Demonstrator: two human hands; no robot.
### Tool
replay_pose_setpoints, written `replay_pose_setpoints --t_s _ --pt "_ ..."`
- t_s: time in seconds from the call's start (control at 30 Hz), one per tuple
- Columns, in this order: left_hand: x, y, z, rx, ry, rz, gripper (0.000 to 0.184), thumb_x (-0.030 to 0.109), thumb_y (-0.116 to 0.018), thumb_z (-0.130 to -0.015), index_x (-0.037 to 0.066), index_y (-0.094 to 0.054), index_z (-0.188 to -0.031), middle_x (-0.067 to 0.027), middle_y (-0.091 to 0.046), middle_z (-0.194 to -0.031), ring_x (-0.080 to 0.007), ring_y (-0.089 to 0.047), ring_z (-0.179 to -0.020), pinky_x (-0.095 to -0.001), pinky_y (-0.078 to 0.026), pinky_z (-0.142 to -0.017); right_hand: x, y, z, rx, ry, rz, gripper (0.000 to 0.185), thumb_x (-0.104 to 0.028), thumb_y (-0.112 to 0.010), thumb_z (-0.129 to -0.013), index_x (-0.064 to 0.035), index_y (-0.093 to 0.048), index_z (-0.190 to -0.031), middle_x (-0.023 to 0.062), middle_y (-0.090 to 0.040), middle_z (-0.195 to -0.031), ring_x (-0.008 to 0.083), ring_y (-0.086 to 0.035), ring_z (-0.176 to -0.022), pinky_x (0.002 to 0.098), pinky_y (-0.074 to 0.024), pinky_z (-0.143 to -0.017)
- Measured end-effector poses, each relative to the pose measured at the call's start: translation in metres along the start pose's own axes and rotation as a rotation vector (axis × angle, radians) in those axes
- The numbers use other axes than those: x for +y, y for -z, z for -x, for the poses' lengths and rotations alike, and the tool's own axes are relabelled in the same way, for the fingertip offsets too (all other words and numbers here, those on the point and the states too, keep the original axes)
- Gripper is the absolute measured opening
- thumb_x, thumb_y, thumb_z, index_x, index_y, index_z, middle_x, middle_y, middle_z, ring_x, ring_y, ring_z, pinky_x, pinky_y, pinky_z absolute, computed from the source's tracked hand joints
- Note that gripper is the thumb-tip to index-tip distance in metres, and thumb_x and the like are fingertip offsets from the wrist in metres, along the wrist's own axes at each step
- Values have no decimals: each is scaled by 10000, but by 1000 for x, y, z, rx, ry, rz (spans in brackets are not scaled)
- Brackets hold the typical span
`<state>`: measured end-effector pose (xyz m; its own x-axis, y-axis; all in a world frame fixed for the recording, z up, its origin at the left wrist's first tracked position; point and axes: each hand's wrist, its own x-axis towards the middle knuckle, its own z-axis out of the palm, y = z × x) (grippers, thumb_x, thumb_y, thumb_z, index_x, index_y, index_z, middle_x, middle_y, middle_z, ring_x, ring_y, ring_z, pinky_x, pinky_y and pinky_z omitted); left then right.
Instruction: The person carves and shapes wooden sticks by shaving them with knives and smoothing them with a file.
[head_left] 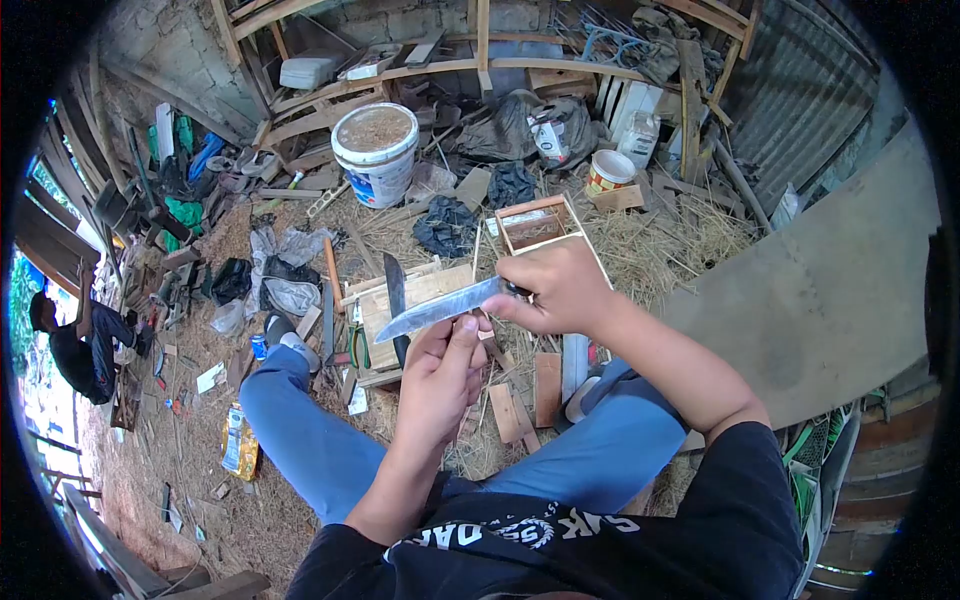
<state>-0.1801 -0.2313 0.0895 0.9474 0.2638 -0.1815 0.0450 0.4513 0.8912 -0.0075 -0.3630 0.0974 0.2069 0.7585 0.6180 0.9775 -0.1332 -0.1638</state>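
My right hand (562, 287) is closed around the dark handle of a knife (440, 308), whose broad grey blade points left across the middle of the head view. Just under the blade is my left hand (440, 372), its thumb and fingers pressed together. Whether it pinches the blade's edge or something small is hidden. Behind the blade, a second long knife (394, 285) with a black handle lies on a wooden block (378, 312). Beside that block are pliers (359, 346) with green handles. A small wooden frame (535, 225) stands beyond my right hand.
Wood offcuts (511, 413) lie between my legs. A large white bucket (375, 160) and a smaller tub (611, 172) stand farther back. A large curved sheet (815, 290) fills the right side. Another person (80, 345) sits at the far left.
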Motion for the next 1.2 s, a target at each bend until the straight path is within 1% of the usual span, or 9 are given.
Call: replay_pose_setpoints --t_s 0.13,0.2,0.3,0.4,0.6,0.67,0.9,0.97,1.2 --pt "2 -1 2 9 -39 -40 193 254 -518 -1098 73 -583 -1078 83 -381 -638 -4 -279 -465 -207 -199 -409 22 5 -5 -15 -1 85 478 -517 -687 -913 -76 -619 -741 115 -599 -610 315 -611 -536 428 -449 -505" --pt "2 -2 6 -20 -77 -59 198 247 -532 -1094 62 -597 -1068 84 -393 -627 3 -293 -467 -204 -205 -412 52 11 -10 93 -543 101 501 -561 -659 -925 -102 -647 -722 101 -611 -584 313 -628 -519 414 -457 -475" --pt "2 -5 10 -32 -85 -33 166 217 -550 -1085 59 -595 -1068 80 -406 -630 3 -304 -475 -201 -216 -416 52 18 -3 217 -613 -99 492 -550 -668 -924 -102 -652 -723 106 -603 -580 319 -618 -512 420 -452 -476" --pt "3 1 0 44 -118 -34 171 247 -589 -1067 76 -583 -1075 81 -415 -658 4 -285 -477 -203 -208 -414 21 12 -2 130 -285 -37 492 -539 -677 -921 -98 -640 -705 112 -600 -581 317 -616 -513 419 -447 -479" --pt "3 -5 4 152 -81 -73 211 234 -617 -1052 48 -602 -1150 56 -464 -686 -10 -330 -488 -208 -239 -423 0 4 -1 8 15 -6 478 -546 -677 -913 -108 -612 -734 87 -605 -581 298 -634 -527 403 -453 -483" --pt "2 -2 5 134 -54 -57 191 187 -620 -1045 24 -647 -1142 29 -540 -744 -19 -417 -536 -203 -302 -451 -2 5 -1 -24 29 17 479 -564 -676 -906 -115 -609 -753 76 -601 -571 290 -638 -525 400 -456 -484" --pt "-9 -3 0 165 -239 -198 204 214 -615 -1052 39 -619 -1158 58 -488 -707 -9 -380 -538 -206 -259 -447 -1 1 -1 -4 54 84 517 -607 -668 -893 -124 -591 -724 72 -591 -559 268 -639 -516 391 -457 -477" --pt "-6 -4 3 191 -171 -234 217 155 -601 -1055 -17 -653 -1177 29 -582 -805 -38 -483 -692 -212 -382 -604 -2 0 0 -2 48 105 519 -607 -668 -894 -125 -587 -719 72 -589 -558 264 -640 -514 392 -458 -475" --pt "-6 -5 -5 176 -193 -103 172 168 -604 -1055 15 -621 -1132 39 -539 -762 -13 -470 -657 -196 -371 -573 6 -3 -2 55 -62 164 503 -571 -686 -890 -112 -603 -702 85 -584 -563 278 -632 -517 399 -467 -486"
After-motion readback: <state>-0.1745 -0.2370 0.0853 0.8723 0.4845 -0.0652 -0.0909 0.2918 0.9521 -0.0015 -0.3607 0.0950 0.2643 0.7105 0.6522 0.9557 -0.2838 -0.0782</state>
